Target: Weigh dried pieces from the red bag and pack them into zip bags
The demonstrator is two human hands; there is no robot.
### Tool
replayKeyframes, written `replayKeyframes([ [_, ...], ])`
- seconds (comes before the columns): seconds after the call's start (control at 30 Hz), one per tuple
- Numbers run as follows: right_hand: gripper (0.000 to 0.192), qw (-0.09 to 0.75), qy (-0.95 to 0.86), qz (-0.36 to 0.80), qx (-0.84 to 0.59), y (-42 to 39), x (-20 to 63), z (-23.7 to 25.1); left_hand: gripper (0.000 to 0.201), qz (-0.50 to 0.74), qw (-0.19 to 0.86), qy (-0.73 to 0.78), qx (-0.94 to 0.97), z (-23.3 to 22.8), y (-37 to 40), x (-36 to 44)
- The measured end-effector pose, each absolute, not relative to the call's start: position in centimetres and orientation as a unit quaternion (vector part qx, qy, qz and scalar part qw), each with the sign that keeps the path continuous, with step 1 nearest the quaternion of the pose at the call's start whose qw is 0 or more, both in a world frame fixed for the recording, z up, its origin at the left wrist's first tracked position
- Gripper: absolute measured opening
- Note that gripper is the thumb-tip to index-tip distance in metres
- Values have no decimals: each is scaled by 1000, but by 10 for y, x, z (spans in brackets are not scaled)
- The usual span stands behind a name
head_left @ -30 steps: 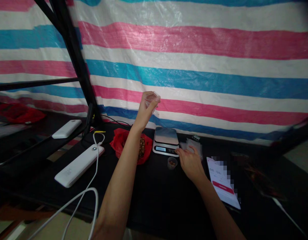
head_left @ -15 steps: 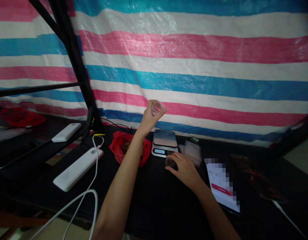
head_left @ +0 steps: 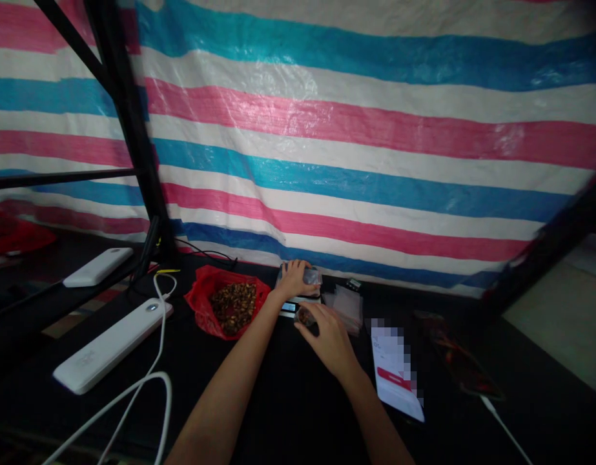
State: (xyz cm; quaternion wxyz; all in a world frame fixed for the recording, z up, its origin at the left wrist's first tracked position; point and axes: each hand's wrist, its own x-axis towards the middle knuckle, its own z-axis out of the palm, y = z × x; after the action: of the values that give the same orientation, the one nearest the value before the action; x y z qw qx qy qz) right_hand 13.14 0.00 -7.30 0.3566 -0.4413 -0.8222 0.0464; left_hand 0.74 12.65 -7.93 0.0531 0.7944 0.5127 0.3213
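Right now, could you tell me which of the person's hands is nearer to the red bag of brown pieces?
Left. The left hand is over the scale, just right of the red bag; the right hand lies farther right, at a small cup.

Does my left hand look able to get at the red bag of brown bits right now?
Probably yes. The left hand rests at the scale, holding a small clear bag; the red bag lies open just to its left with nothing between, though the fingers are occupied.

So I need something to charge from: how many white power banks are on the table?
2. One long power bank lies at front left with a white cable plugged in; a smaller one sits further back left.
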Motion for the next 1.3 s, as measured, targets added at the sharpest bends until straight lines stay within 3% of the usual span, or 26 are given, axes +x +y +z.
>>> replayKeyframes([
  [0.1, 31, 379, -811, 48, -444, 1, 132, -72, 77, 322, 76, 481, 812, -73, 122, 1],
  [0.17, 35, 404, -797, 64, -445, 3, 132, -73, 78, 346, 79, 460, 814, -64, 115, -6],
  [0.33, 47, 499, -709, 136, -480, 12, 138, -77, 34, 539, 22, 461, 704, -51, 73, -20],
  [0.43, 38, 534, -663, 139, -506, 18, 144, -79, 20, 606, -21, 503, 616, -56, 48, -27],
  [0.73, 38, 543, -636, 159, -525, 27, 156, -83, 15, 573, -21, 567, 591, -65, 38, -35],
  [1.2, 45, 545, -644, 181, -505, 35, 155, -88, 15, 531, -5, 549, 646, -64, 39, -31],
  [1.3, 52, 586, -614, 198, -490, 34, 154, -85, 29, 490, 35, 482, 726, -59, 55, -29],
])
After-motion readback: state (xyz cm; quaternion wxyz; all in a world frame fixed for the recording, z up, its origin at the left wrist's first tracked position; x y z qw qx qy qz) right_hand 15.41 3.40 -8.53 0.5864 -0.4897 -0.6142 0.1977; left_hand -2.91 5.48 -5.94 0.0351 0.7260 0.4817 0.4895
